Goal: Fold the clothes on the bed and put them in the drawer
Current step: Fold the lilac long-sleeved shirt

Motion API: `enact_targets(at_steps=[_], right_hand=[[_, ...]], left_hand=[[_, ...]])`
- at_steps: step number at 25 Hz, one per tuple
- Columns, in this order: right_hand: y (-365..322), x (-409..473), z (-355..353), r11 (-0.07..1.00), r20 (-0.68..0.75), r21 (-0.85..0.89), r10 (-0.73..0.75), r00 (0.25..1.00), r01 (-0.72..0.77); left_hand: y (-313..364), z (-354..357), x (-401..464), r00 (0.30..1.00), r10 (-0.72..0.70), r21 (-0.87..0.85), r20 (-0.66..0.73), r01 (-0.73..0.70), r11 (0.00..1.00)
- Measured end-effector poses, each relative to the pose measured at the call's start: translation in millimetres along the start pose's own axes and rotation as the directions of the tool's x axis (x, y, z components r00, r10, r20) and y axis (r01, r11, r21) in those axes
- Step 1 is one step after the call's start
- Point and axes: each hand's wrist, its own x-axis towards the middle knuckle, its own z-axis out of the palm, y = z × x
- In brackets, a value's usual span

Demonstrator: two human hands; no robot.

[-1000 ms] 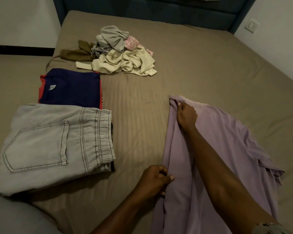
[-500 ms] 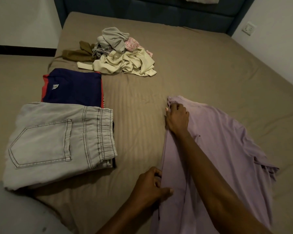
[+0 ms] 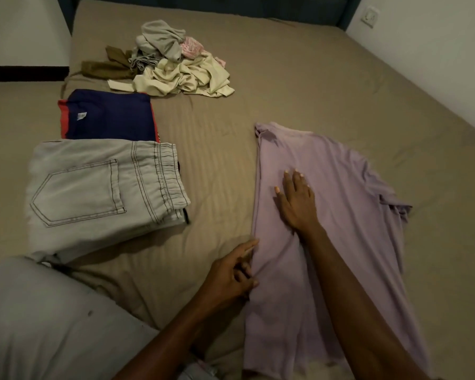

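While your right hand [image 3: 296,200] lies flat and open on the lilac shirt [image 3: 340,215], whose long axis runs from the bed's [image 3: 299,86] near edge toward its head, your left hand [image 3: 235,272] pinches its left edge, nearer you.

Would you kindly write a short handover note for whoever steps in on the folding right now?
Right hand: flat on the lilac shirt, fingers straight, pressing it.
Left hand: at the shirt's left edge, seemingly pinching it.
Done: grey jeans and navy garment lie folded on the bed, left side.
Left: finish folding the shirt, fold the pile near the headboard, then put everything in the drawer, which is out of view.
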Motion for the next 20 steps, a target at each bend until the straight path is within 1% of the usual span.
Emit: enact_targets(at_steps=[1, 3, 4, 5, 7, 8, 10, 11, 12, 13, 14, 15, 16, 18, 20], right_hand=[[2.4, 0.6, -7.3, 0.999, -0.016, -0.041, 0.015, 1.0, -0.015], [3.4, -18.0, -15.5, 0.992, -0.052, -0.123, 0.021, 0.998, -0.028], [4.6, -35.0, -13.4, 0.988, -0.045, -0.153, 0.003, 0.999, -0.01], [7.3, -53.6, -5.8, 0.987, -0.022, -0.161, -0.024, 0.999, 0.02], [8.5, -81.6, 4.3, 0.997, 0.005, -0.062, -0.038, 0.999, 0.039], [6.4, -88.9, 3.1, 0.999, -0.006, 0.039, -0.009, 1.0, 0.009], [-3.8, -95.1, -11.7, 0.961, -0.059, 0.266, 0.099, 0.993, -0.08], [-11.1, -104.6, -19.4, 0.948, -0.079, 0.299, 0.134, 0.988, -0.104], [-20.1, -119.7, -24.3, 0.963, -0.105, 0.25, 0.13, 0.986, -0.1], [-28.0, -140.0, -25.8, 0.984, -0.128, 0.165, 0.092, 0.987, -0.071], [-34.9, -162.5, -25.4, 0.996, -0.144, 0.088, 0.03, 0.989, -0.017], [-38.2, -184.0, -22.3, 0.999, -0.133, 0.037, -0.022, 0.991, 0.027], [-37.9, -202.3, -17.4, 0.999, -0.104, -0.007, -0.047, 0.994, 0.046], [-30.8, -222.6, -3.5, 0.996, -0.038, -0.074, -0.048, 0.998, 0.045], [-21.7, -231.2, 2.8, 0.996, -0.019, -0.076, -0.051, 0.999, 0.049]], left_hand=[[-2.1, -2.4, 0.0, 0.999, 0.042, 0.048, 0.005, -0.042, 0.998], [-3.3, -4.7, -2.3, 0.99, 0.13, 0.209, 0.05, -0.137, 0.968], [-1.7, -4.2, -3.7, 0.984, 0.157, 0.281, 0.08, -0.174, 0.944], [1.1, -3.0, -5.3, 0.983, 0.151, 0.332, 0.104, -0.178, 0.927], [6.9, -2.7, -6.2, 0.987, 0.103, 0.417, 0.12, -0.145, 0.897], [8.4, -2.7, -7.8, 0.988, 0.098, 0.451, 0.12, -0.143, 0.881], [9.7, -4.4, -8.8, 0.991, 0.075, 0.464, 0.11, -0.118, 0.878], [11.6, -4.8, -8.9, 0.992, 0.06, 0.431, 0.107, -0.101, 0.897], [13.4, -6.0, -9.6, 0.993, 0.05, 0.381, 0.11, -0.088, 0.921], [15.8, -7.2, -12.2, 0.991, 0.05, 0.341, 0.121, -0.089, 0.936], [18.2, -7.6, -15.2, 0.988, 0.065, 0.34, 0.142, -0.111, 0.934], [21.5, -6.8, -19.3, 0.982, 0.082, 0.391, 0.172, -0.145, 0.909], [24.3, -4.5, -23.6, 0.975, 0.088, 0.478, 0.202, -0.177, 0.861], [24.2, 1.5, -28.1, 0.97, 0.067, 0.655, 0.233, -0.207, 0.727], [22.8, 10.8, -32.9, 0.966, 0.025, 0.761, 0.257, -0.218, 0.611]])
